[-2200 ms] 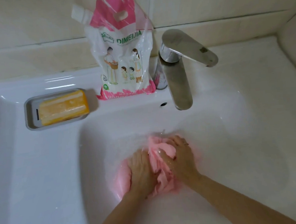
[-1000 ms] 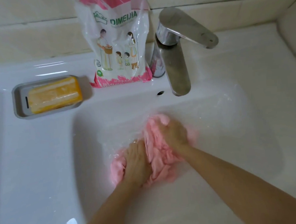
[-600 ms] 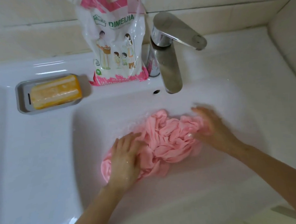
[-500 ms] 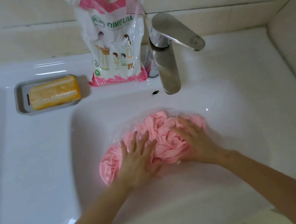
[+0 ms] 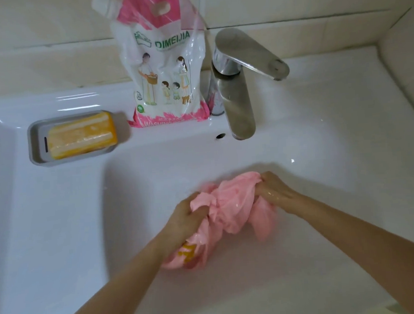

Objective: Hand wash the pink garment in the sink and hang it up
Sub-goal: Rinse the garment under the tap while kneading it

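The wet pink garment (image 5: 231, 208) is bunched up in the white sink basin (image 5: 323, 174), below the tap. My left hand (image 5: 185, 217) grips its left end, fingers closed round the cloth. My right hand (image 5: 272, 189) grips the upper right end in a fist. The cloth is stretched between both hands and seems lifted slightly off the basin floor. A yellow print shows on the lower fold by my left wrist.
A steel tap (image 5: 238, 94) juts over the back of the basin, handle turned right. A pink and white detergent pouch (image 5: 164, 62) stands left of it. A grey soap dish (image 5: 34, 143) with a yellow bar (image 5: 81, 135) sits on the left ledge.
Half a second ago both hands lay flat with spread fingers on the garment. Now each hand has closed on an end and gathered the cloth into a bundle between them.
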`<action>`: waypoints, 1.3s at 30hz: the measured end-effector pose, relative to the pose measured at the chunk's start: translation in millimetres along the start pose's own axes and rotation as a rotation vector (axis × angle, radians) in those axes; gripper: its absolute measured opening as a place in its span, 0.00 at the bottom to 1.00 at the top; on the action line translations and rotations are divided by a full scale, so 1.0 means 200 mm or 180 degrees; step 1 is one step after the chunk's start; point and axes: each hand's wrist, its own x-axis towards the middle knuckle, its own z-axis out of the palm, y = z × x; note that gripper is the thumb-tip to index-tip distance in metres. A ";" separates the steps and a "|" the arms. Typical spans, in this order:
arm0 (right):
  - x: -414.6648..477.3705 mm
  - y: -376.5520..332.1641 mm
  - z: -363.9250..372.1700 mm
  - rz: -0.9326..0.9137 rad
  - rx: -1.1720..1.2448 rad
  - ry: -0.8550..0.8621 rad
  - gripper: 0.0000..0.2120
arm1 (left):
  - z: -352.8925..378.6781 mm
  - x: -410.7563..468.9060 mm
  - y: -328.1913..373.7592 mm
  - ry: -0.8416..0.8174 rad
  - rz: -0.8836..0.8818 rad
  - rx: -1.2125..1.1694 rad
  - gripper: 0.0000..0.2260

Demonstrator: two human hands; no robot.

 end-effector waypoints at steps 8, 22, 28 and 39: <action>0.07 0.05 -0.10 0.0423 0.0919 -0.0677 0.19 | 0.03 0.09 -0.03 0.0860 -0.0986 -0.0088 0.28; 0.10 0.15 0.48 -0.1709 -0.1961 0.2082 0.22 | 0.17 0.21 -0.23 0.0742 0.1170 0.3155 0.26; 0.20 0.14 0.49 -0.1863 -0.1876 0.2484 0.13 | 0.19 0.28 -0.24 0.1240 0.1251 0.3059 0.11; 0.13 0.02 0.32 -0.1353 0.0009 0.1707 0.12 | 0.10 0.20 -0.05 0.0713 0.1165 0.2836 0.19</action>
